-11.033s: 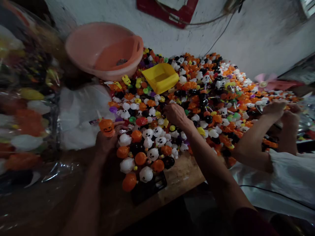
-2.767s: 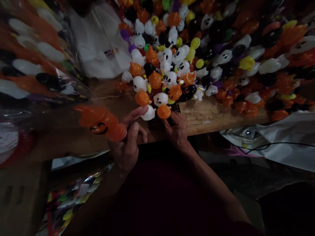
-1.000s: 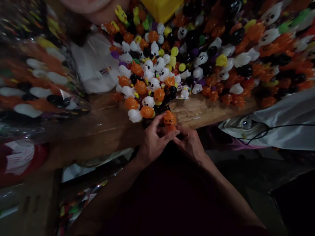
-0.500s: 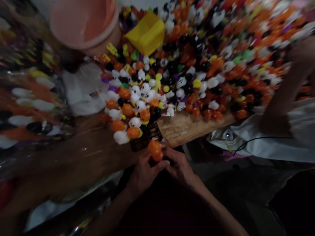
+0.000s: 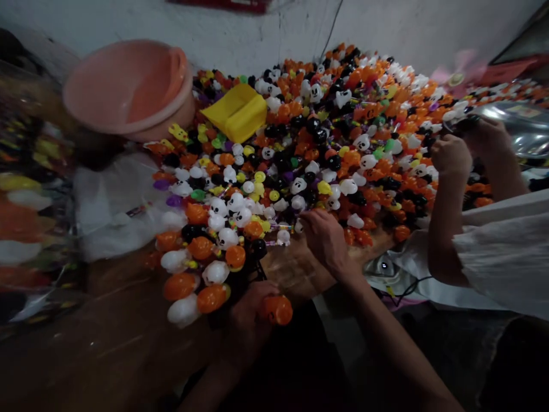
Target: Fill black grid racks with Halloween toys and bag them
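In my left hand (image 5: 249, 315), near the front edge of the table, is an orange pumpkin toy (image 5: 278, 309) with dark markings, held with its rounded end toward the right. My right hand (image 5: 326, 240) reaches to the front of the pile, fingers bent and pressed together beside a small white ghost toy (image 5: 283, 237) and a clear tube with coloured bits (image 5: 281, 226). What those fingertips grip, if anything, is hidden. Left of them, orange, white and black toy heads stand in rows on a dark rack (image 5: 257, 272).
A heap of toy heads (image 5: 313, 137) covers the table toward the wall. On it lies a yellow scoop (image 5: 238, 114), with a pink tub (image 5: 128, 91) to its left. White plastic bags (image 5: 115, 206) lie at left. At right, another person's hands (image 5: 472, 149) work near a shiny metal bowl (image 5: 523, 129).
My right hand has left the orange pumpkin toy and moved forward to the pile. My left hand keeps the toy, now turned. The view has tilted up, showing the wall and the other person's hands.
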`<state>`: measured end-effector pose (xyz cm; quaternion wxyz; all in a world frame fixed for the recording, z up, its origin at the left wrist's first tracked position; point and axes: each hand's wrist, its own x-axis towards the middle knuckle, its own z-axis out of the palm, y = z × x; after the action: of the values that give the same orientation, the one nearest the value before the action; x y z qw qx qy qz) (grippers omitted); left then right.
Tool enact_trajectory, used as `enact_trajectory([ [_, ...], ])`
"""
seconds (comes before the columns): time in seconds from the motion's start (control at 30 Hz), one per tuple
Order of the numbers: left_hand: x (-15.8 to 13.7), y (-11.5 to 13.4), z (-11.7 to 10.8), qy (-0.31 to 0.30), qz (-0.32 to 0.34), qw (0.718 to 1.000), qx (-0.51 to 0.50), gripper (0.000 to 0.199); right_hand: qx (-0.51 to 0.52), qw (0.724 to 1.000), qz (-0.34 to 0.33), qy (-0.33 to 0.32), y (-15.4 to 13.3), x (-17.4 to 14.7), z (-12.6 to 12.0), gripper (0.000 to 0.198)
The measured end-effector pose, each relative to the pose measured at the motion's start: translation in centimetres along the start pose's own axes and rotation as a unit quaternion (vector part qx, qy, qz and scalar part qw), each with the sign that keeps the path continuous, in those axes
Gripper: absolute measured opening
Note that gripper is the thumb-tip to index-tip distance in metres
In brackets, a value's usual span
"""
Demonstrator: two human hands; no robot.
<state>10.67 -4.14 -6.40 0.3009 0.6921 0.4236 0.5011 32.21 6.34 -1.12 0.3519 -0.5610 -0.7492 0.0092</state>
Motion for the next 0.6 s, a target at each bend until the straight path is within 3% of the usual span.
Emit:
enact_trajectory([
  [0.17,0.2,-2.4,-1.3,0.077,-0.098,0.981,0.151,0.021,-0.152,0.986,-0.064,-0.013,1.3,8.3,2.8,0.028],
  [0.3,-0.6,-3.3,-1.8,0.069,-0.077,0.981,0.161,0.031,-0.178,0.983,-0.041,-0.023,3.1,13.0,6.0,0.027],
  [0.47,-1.3,-4.2,-1.9,0.039,-0.081,0.984,0.157,0.03,-0.127,0.991,-0.023,-0.02,6.6,16.3,8.6,0.019],
  [0.6,-0.9,-3.8,-1.5,0.064,-0.08,0.986,0.128,0.027,-0.118,0.992,-0.024,-0.045,6.7,17.1,7.9,0.021],
])
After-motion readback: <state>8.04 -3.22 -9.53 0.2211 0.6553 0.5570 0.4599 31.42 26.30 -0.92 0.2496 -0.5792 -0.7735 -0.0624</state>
